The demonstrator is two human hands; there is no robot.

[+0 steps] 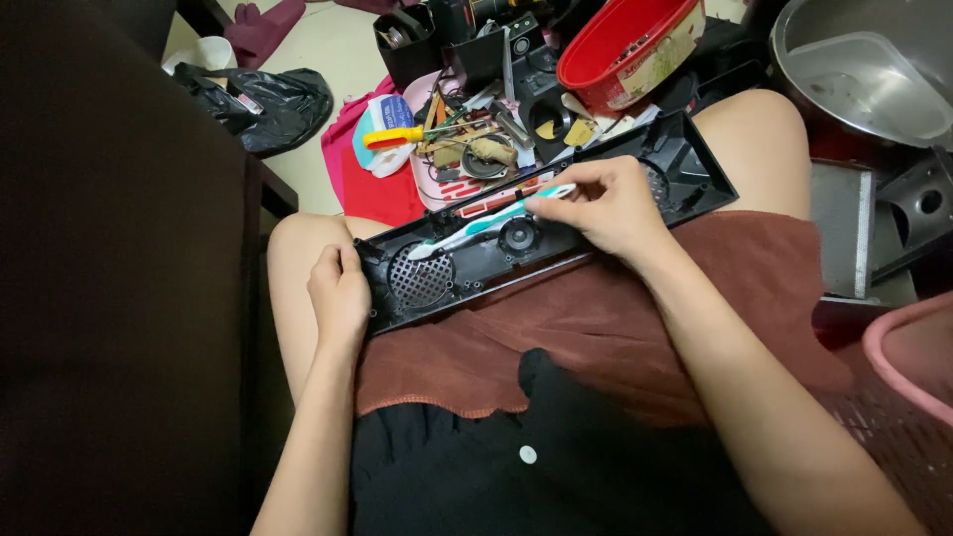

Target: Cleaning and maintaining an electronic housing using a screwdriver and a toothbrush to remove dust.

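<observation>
Brown cloth point(596, 328) on the lap carries the black speaker panel point(476, 260); left hand point(340, 296) clamps its end, right hand point(608, 206) pinches a toothbrush point(486, 224), bristles on the round grille point(419, 279) beside the left grip, scrubbing seemingly midway

Matt black plastic panel point(556, 213) with perforated round grilles; smooth, glossy white-and-teal plastic toothbrush point(476, 226); soft, napped brown cloth point(615, 318) across the lap; shiny red plastic basin point(620, 40); dull brushed metal pot point(864, 69); crinkled glossy black plastic bag point(263, 104).
</observation>
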